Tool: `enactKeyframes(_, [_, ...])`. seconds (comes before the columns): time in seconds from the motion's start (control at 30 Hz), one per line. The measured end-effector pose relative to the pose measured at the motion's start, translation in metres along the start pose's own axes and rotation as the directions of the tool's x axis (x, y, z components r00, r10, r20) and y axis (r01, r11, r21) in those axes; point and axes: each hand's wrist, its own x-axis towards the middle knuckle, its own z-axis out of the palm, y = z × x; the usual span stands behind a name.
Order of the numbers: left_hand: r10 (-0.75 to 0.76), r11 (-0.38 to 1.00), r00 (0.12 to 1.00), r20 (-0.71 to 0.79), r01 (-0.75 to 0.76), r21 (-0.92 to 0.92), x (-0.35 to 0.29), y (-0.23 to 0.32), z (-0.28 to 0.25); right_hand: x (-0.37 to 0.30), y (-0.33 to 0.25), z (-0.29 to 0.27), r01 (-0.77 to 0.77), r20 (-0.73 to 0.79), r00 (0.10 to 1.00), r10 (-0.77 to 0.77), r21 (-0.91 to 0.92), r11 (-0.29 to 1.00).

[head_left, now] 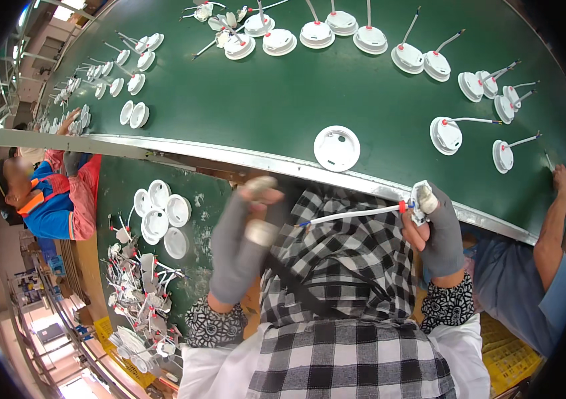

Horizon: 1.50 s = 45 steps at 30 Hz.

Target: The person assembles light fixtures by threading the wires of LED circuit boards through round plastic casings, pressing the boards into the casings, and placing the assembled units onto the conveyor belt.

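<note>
My right hand point(444, 229), in a grey fingerless glove with white-covered fingertips, grips a corded white part point(423, 199) just over the table's near edge. A white cable point(353, 216) with a red collar runs left from that part to its bare wire ends. To the left, my left hand point(240, 236) is raised and smeared by motion. Its thumb and fingers stand apart, and nothing shows between them. Ahead, between the hands, a round white plastic cup point(337, 148) with slots lies on the green table, close to its metal edge. The right palm is hidden.
On the green table point(250, 100) stand several white round covers with cables point(371, 40). A left side bench holds several white cups point(155, 226) and a heap of corded parts point(140, 292). A co-worker point(57, 193) sits at far left; another person's arm point(552, 219) reaches in at right.
</note>
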Motion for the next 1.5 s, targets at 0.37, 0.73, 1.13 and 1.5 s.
enactKeyframes(0.37, [0.324, 0.559, 0.789, 0.521, -0.604, 0.568, 0.024, -0.006, 0.015, 0.012, -0.009, -0.029, -0.049, 0.085, 0.995, 0.051, -0.029, 0.998])
enactKeyframes(0.73, [-0.015, 0.931, 0.903, 0.429, -0.144, 0.335, 0.127, -0.037, 0.025, 0.028, -0.018, -0.068, 0.329, -0.224, 0.935, -0.273, 0.275, 0.903])
enactKeyframes(1.13, [-0.376, 0.868, 0.875, 0.304, 0.447, -0.213, 0.082, -0.019, 0.106, 0.077, 0.029, 0.020, 0.838, 0.168, 0.312, -0.935, -0.512, 0.187])
enactKeyframes(1.5, [-0.208, 0.952, 0.656, 0.725, 0.305, -0.003, 0.066, -0.015, 0.078, 0.071, 0.022, 0.015, 0.411, -0.175, 0.891, -0.418, -0.075, 0.908])
